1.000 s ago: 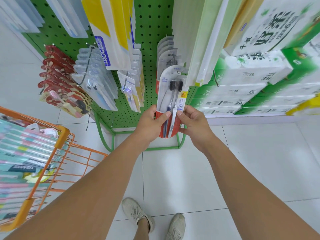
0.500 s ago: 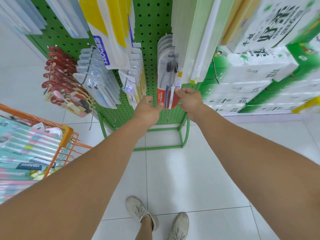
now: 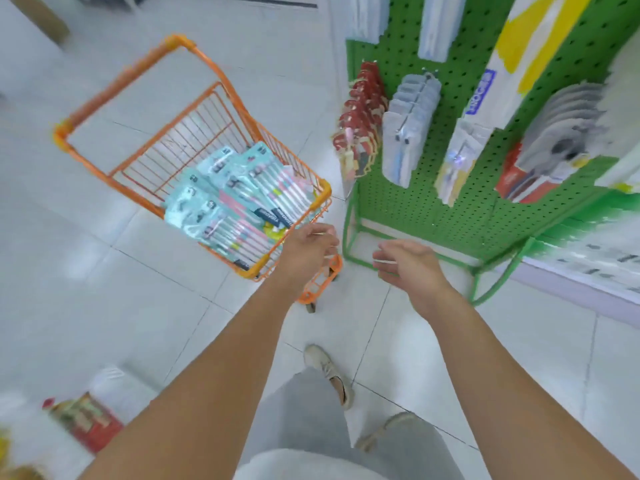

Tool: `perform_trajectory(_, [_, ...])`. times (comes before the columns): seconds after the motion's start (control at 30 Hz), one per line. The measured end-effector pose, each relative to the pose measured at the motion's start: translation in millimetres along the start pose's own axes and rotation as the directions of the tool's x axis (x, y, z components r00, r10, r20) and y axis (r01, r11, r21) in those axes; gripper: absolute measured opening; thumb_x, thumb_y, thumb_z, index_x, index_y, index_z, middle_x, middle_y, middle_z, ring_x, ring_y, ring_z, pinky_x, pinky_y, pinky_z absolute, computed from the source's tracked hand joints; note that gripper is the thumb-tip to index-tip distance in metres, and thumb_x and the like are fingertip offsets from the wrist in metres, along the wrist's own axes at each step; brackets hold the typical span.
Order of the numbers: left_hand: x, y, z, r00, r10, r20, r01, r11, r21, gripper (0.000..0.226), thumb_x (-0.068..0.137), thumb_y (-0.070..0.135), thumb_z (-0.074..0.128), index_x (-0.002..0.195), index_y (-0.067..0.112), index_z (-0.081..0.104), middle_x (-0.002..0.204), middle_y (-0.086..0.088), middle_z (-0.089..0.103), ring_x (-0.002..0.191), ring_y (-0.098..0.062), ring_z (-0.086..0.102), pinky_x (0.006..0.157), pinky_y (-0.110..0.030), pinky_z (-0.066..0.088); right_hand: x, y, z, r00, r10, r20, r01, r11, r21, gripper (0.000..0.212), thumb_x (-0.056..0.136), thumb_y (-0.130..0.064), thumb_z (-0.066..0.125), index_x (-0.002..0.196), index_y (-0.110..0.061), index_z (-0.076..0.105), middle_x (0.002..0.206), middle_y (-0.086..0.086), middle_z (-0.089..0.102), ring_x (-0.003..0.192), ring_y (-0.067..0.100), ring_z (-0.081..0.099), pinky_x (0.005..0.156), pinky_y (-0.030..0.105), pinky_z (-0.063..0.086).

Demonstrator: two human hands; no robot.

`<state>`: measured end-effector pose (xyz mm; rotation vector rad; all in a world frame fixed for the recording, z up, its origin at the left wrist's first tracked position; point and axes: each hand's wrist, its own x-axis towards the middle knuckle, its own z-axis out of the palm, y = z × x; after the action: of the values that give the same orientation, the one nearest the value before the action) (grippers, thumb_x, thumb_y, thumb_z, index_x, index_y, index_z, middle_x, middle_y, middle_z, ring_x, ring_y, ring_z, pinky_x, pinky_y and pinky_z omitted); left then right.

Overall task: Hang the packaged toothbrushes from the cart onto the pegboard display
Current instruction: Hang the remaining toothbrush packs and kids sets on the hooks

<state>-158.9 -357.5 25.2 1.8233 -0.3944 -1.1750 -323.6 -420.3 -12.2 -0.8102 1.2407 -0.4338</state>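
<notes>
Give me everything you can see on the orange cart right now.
The orange cart is a small wire-mesh trolley with a tubular handle at its far end, standing upright on the pale tiled floor left of the green pegboard display. One wheel shows under its near corner. Its near half holds a heap of teal toothbrush packs lying flat. The left hand is at its near rim; the blur hides any contact.

Bright even light, heavy motion blur, wide-angle edge distortion.
</notes>
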Motion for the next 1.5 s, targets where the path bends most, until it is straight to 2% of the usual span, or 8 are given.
perform_trajectory(0.2, [18.9,-5.7,-121.4,0.966,-0.070,-0.250,0.019,0.980,-0.200,0.006,0.094,0.008,0.066,0.099,0.010,0.063,0.086,-0.008,0.063,0.070,-0.018,0.058,0.061,-0.027,0.046,-22.9,-24.4,109.5,0.975,-0.098,0.201,0.144,0.963,-0.228,0.008,0.092,-0.007,0.069,0.097,-0.013,0.068,0.092,0.014,0.071,0.080,0.021,0.065,0.076,0.035,0.051])
perform_trajectory(0.4, [101.5,-17.1,-221.7,0.836,0.161,-0.524,-0.052,0.975,0.216,0.041,0.083,0.026,0.079,0.118,0.015,0.061,0.113,-0.002,0.062,0.099,-0.021,0.062,0.089,-0.037,0.053,53.2,-34.5,197.7,0.978,-0.164,0.131,0.205,0.876,-0.436,0.031,0.083,-0.004,0.078,0.110,-0.009,0.063,0.089,0.005,0.063,0.073,0.016,0.058,0.055,0.015,0.047])
perform_trajectory(0.63, [168.1,-42.3,-270.5,0.965,0.064,-0.254,0.069,0.873,0.483,0.063,0.084,0.031,0.080,0.138,0.014,0.054,0.136,-0.009,0.057,0.132,-0.030,0.046,0.097,-0.032,0.042,148.2,-55.7,283.2,0.983,-0.161,0.082,0.173,0.700,-0.693,0.092,0.078,-0.018,0.086,0.153,-0.013,0.031,0.154,0.008,0.039,0.137,0.026,0.043,0.102,0.032,0.039])
perform_trajectory(0.93, [179.6,-28.9,-274.9,0.976,0.163,-0.142,-0.124,0.960,0.249,0.010,0.085,0.013,0.076,0.077,0.016,0.073,0.070,0.005,0.067,0.061,0.000,0.054,0.058,-0.013,0.039,234.3,-78.3,279.3,0.999,-0.023,0.044,0.049,0.616,-0.786,0.121,0.069,-0.024,0.093,0.160,-0.020,0.014,0.162,0.006,0.027,0.147,0.028,0.031,0.117,0.049,0.035])
perform_trajectory(1.23, [171.7,-11.6,-275.6,0.982,-0.031,-0.186,0.017,0.997,-0.077,0.004,0.088,0.016,0.077,0.086,0.014,0.073,0.077,0.005,0.066,0.049,0.005,0.053,0.047,-0.011,0.040,250.2,-81.3,283.5,0.991,-0.093,0.094,0.131,0.601,-0.789,0.098,0.072,-0.020,0.091,0.152,-0.021,0.033,0.143,0.007,0.047,0.130,0.026,0.048,0.103,0.038,0.045])
perform_trajectory(1.33, [168.7,0.6,-275.5,0.974,-0.024,-0.223,-0.005,0.992,-0.128,0.005,0.087,0.018,0.078,0.087,0.017,0.073,0.082,0.005,0.073,0.060,0.001,0.065,0.051,-0.014,0.048,241.4,-86.8,285.7,0.979,-0.087,0.182,0.199,0.563,-0.802,0.042,0.070,-0.013,0.091,0.098,-0.020,0.061,0.083,-0.003,0.050,0.073,0.011,0.050,0.063,0.027,0.039])
perform_trajectory(1.4, [166.6,11.4,-277.8,0.972,-0.022,-0.233,-0.023,0.982,-0.188,0.005,0.087,0.019,0.079,0.089,0.018,0.074,0.089,0.004,0.077,0.075,-0.009,0.073,0.057,-0.019,0.055,226.2,-93.8,285.1,0.948,-0.089,0.305,0.304,0.535,-0.789,0.043,0.070,-0.011,0.091,0.063,-0.016,0.048,0.063,-0.004,0.039,0.054,0.008,0.035,0.055,0.030,0.029])
perform_trajectory(1.5, [162.4,30.4,-284.9,0.972,-0.034,-0.235,-0.034,0.960,-0.277,0.009,0.085,0.021,0.079,0.093,0.022,0.074,0.092,0.005,0.079,0.082,-0.014,0.076,0.064,-0.026,0.061,189.4,-110.0,276.6,0.930,-0.184,0.318,0.356,0.669,-0.653,0.018,0.075,-0.004,0.085,0.088,-0.003,0.072,0.079,0.008,0.069,0.067,0.009,0.059,0.068,0.031,0.051])
